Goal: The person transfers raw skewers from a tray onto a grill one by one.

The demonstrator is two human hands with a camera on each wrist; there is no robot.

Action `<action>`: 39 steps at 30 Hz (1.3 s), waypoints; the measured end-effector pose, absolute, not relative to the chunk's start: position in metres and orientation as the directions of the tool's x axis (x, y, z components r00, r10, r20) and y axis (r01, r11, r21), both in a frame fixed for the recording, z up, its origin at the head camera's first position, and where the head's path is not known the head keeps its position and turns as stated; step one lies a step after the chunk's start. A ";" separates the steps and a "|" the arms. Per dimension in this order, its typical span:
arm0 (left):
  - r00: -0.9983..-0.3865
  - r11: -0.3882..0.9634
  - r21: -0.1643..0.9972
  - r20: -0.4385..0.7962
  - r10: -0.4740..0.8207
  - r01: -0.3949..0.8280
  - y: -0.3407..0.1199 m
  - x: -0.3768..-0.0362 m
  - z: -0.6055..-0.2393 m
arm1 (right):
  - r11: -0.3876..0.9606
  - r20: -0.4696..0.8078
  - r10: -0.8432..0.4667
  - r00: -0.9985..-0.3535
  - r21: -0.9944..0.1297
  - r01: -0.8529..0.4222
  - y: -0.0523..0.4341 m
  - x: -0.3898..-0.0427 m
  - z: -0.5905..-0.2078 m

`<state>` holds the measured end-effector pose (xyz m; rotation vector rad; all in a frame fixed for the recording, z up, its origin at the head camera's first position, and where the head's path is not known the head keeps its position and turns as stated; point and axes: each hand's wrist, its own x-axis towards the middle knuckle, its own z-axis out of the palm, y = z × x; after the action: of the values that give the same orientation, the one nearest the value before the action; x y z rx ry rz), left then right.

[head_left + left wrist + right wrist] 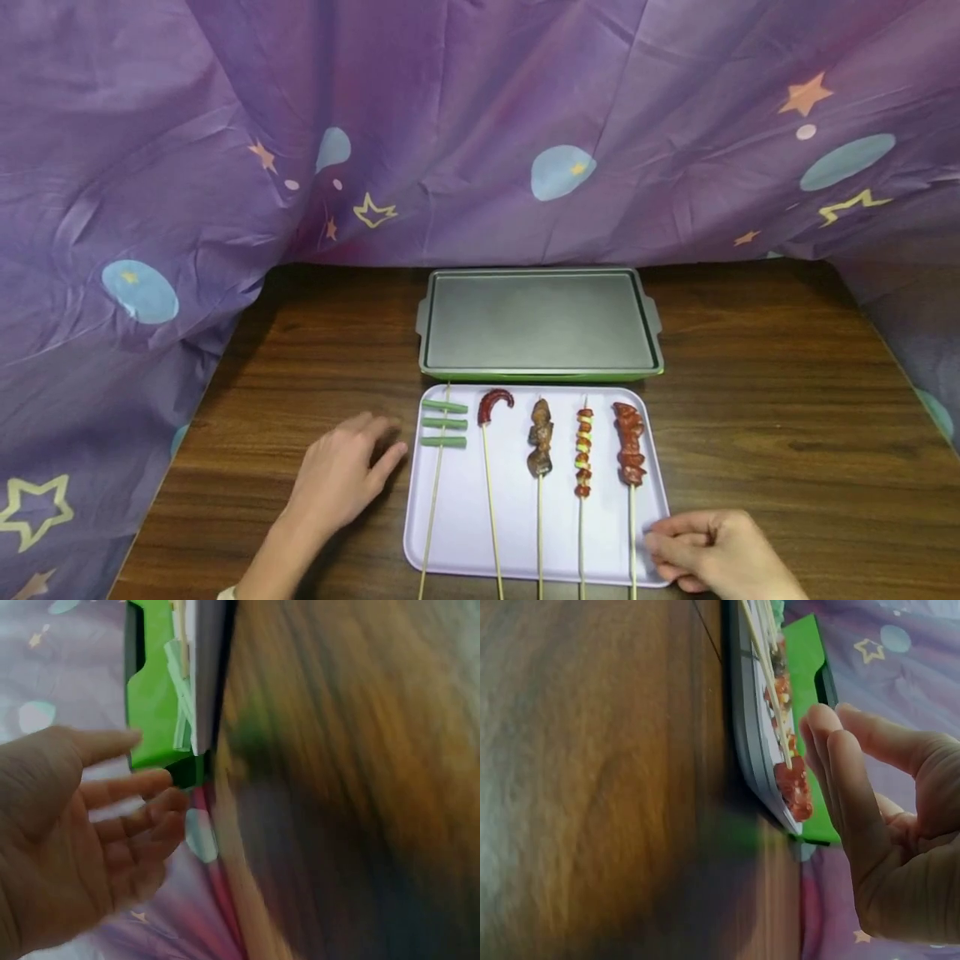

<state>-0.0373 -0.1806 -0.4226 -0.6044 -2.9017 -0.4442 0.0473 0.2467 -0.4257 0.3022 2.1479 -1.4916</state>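
Observation:
My left hand [347, 468] hovers by the left edge of a pale lilac tray [517, 533], its fingers relaxed and holding nothing. Near the tray's lower right corner is my right hand [712, 546], loosely bent, with nothing seen between thumb and fingers in the right wrist view. Side by side on the tray lie several skewers: green pieces [444, 423], a dark red curled piece [491, 406], brown meat chunks [539, 437], small red and green-yellow pieces [583, 454], and red meat [629, 443]. Their sticks overhang the near edge.
Right behind the tray stands a green grill [154, 697] with a flat grey top plate [536, 321] and side handles. Everything sits on a brown wooden table [780, 433]. A purple curtain [480, 125] with stars hangs at the back and sides.

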 end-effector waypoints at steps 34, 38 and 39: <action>-0.807 0.798 0.121 0.105 0.581 0.590 -0.185 -0.028 -0.431 | 0.536 -0.442 0.006 -0.897 -0.756 0.377 0.223 0.045 -0.437; -0.805 0.795 0.122 0.102 0.585 0.594 -0.185 -0.027 -0.432 | 0.494 -0.443 0.010 -0.897 -0.777 0.389 0.223 0.046 -0.438; -0.803 0.794 0.122 0.104 0.587 0.596 -0.185 -0.027 -0.432 | 0.486 -0.442 0.010 -0.897 -0.782 0.391 0.223 0.046 -0.438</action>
<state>-0.0275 -0.1852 -0.4318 -0.9631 -2.9170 -0.2298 0.0464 0.2231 -0.4377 0.3346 2.3574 -1.3819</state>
